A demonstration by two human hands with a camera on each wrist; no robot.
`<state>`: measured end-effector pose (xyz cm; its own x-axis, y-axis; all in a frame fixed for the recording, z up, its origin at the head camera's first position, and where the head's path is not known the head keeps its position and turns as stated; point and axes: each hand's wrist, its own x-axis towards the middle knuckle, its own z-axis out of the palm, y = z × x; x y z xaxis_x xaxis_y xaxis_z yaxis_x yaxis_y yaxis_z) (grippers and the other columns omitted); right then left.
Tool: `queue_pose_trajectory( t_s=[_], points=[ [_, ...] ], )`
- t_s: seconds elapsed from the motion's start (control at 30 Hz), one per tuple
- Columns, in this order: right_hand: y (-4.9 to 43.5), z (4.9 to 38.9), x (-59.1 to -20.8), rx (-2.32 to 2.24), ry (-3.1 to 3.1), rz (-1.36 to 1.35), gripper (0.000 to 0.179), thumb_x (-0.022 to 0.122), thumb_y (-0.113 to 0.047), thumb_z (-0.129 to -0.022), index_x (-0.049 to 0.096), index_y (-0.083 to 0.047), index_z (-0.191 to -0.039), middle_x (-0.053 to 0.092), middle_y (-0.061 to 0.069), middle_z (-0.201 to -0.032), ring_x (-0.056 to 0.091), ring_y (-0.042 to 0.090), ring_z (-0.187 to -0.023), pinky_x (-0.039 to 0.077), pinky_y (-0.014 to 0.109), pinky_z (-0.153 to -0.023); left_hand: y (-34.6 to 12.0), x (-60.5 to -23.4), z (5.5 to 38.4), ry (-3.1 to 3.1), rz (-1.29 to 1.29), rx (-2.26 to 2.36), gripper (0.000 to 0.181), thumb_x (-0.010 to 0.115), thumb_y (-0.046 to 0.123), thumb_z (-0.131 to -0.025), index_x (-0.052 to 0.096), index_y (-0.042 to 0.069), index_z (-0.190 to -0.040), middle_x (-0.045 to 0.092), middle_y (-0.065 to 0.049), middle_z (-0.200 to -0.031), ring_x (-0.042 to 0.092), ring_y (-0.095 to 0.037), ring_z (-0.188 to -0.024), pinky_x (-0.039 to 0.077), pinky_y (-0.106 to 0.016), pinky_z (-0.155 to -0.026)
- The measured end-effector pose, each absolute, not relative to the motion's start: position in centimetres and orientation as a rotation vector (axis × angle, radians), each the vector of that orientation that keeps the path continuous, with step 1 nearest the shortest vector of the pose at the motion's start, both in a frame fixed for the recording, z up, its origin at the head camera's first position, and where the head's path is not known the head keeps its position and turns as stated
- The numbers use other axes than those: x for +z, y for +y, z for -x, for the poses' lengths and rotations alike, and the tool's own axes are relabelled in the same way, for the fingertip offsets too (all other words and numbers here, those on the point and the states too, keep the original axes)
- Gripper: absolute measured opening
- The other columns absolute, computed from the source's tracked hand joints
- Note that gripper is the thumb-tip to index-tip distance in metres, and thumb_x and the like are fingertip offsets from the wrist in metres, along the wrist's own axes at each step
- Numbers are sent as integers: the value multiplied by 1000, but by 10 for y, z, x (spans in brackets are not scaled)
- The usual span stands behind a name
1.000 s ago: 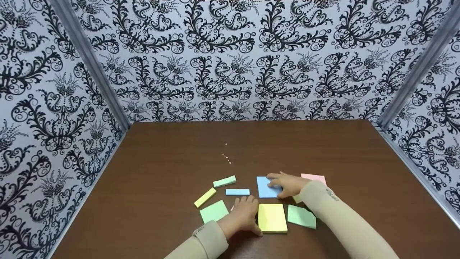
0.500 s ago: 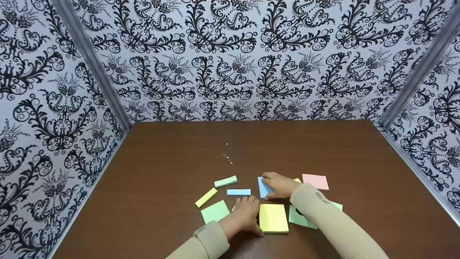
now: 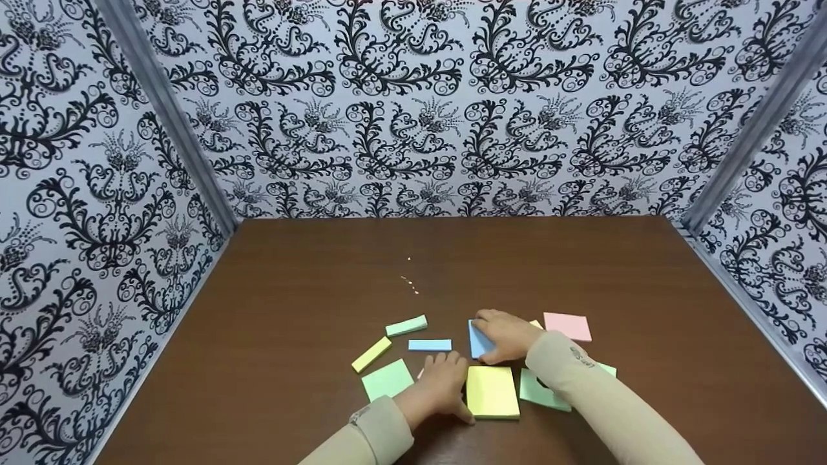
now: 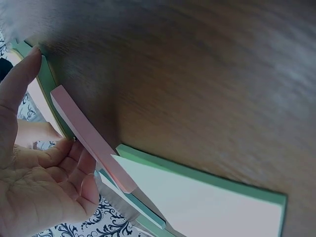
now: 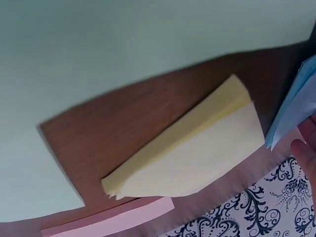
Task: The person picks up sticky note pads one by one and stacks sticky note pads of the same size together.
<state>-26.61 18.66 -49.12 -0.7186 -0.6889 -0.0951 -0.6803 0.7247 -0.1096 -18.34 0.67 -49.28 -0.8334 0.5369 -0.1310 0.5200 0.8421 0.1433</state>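
My left hand (image 3: pixel 442 382) rests at the left side of a thick yellow sticky-note pad (image 3: pixel 492 392), thumb at its near corner and fingertips at the far one. In the left wrist view, thumb and fingers hold that pad's green-looking edge (image 4: pixel 47 84), and a pink strip pad (image 4: pixel 91 138) lies close by the fingers. Farther back, my right hand (image 3: pixel 507 336) grips a blue sticky-note pad (image 3: pixel 479 342) from above, covering its right part. The right wrist view catches only some fingers (image 5: pixel 307 153) at the blue pad's edge.
Left of the hands lie a green square pad (image 3: pixel 387 380) and yellow (image 3: pixel 371 354), green (image 3: pixel 406 325) and blue (image 3: pixel 429 345) strip pads. A pink pad (image 3: pixel 567 327) and a green pad (image 3: pixel 543 391) lie around the right forearm. Patterned walls (image 3: pixel 413 116) enclose the table.
My right hand has moved left over the blue pad and then slightly back, shifting the pad a little right and nearer. The left hand stays at the yellow pad.
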Motion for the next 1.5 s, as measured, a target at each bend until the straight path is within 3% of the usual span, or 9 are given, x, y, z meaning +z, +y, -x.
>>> queue_pose_trajectory(
  t_s=[0.27,0.57,1.0,1.5],
  points=[
    [193,259,-482,-272,2765,989,74,64,-38,-79,39,3,-134,40,19,-134,41,32,-123,36,44,-98,8,-493,184,2838,-812,175,74,81,55,-53,51,10,-105,46,-2,-96,42,-18,-86,34,-35,-78],
    [195,232,-471,-278,2738,1213,73,65,-40,-78,42,7,-130,44,18,-127,44,29,-116,39,41,-94,8,-495,185,2853,-803,150,72,80,57,-54,51,11,-101,46,-3,-97,41,-18,-83,35,-36,-78],
    [191,200,-492,-285,2683,1340,70,68,-41,-74,48,5,-123,44,9,-116,44,18,-102,42,29,-87,6,-498,184,2872,-845,203,75,82,53,-53,51,8,-105,47,-3,-96,42,-19,-84,33,-34,-75],
    [188,194,-497,-294,2670,1264,74,68,-46,-75,46,2,-127,43,10,-123,43,20,-109,40,31,-91,1,-496,182,2857,-827,261,75,81,54,-54,53,8,-107,48,-2,-97,42,-17,-85,33,-34,-74]
  ],
)
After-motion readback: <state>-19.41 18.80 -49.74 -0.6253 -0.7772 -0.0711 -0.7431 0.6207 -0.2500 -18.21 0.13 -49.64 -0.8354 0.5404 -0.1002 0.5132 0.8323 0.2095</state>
